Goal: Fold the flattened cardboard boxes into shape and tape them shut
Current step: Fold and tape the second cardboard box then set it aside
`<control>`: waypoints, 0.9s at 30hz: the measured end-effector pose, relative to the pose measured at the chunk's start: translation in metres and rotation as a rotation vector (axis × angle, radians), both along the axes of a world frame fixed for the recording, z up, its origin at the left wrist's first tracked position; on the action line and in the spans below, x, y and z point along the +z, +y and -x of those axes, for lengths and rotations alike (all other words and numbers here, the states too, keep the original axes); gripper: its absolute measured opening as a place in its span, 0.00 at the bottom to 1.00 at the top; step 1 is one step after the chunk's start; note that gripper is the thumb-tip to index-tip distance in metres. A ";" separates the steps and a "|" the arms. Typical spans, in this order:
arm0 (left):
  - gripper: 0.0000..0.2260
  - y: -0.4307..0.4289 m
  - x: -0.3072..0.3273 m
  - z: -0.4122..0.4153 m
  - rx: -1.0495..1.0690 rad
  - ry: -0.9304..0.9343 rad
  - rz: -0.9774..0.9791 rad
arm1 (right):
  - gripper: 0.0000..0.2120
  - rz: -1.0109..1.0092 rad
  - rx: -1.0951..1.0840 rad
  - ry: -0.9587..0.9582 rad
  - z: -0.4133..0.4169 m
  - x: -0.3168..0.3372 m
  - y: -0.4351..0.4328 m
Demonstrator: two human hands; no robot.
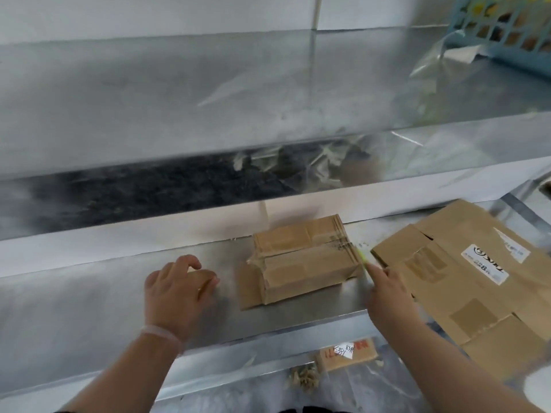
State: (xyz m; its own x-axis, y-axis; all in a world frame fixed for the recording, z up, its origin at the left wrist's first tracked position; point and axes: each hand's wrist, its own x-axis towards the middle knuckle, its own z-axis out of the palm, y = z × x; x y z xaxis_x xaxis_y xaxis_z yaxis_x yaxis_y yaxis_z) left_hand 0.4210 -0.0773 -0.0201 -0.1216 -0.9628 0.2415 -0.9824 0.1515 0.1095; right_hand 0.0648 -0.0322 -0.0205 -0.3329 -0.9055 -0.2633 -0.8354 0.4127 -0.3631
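A small folded cardboard box (304,263) sits on the lower metal shelf (104,293), clear tape along its top seam and one end flap lying open toward me. My left hand (176,290) hovers to its left with fingers loosely curled, holding nothing. At the box's right end, my right hand (387,290) grips a thin yellow-green tool (362,256) whose tip touches the box's corner. A stack of flattened cardboard boxes (477,281) with a white label lies to the right.
A deep metal upper shelf (208,99) overhangs the work area. A blue plastic basket (504,28) and loose clear film (441,58) sit at its far right. On the floor below lie a small labelled box (346,353) and cardboard scraps (304,380).
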 end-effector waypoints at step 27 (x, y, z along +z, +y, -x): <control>0.24 0.037 0.025 0.141 0.238 1.100 -0.116 | 0.22 0.176 0.075 -0.880 -0.016 0.046 -0.031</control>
State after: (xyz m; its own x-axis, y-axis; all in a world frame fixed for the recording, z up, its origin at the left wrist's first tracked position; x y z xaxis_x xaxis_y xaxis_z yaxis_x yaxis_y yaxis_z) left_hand 0.2803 -0.0405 0.0051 0.2907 -0.9567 0.0117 -0.3464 -0.0938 0.9334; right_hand 0.0812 -0.0630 0.0258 -0.0148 -0.9680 -0.2504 -0.2474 0.2462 -0.9371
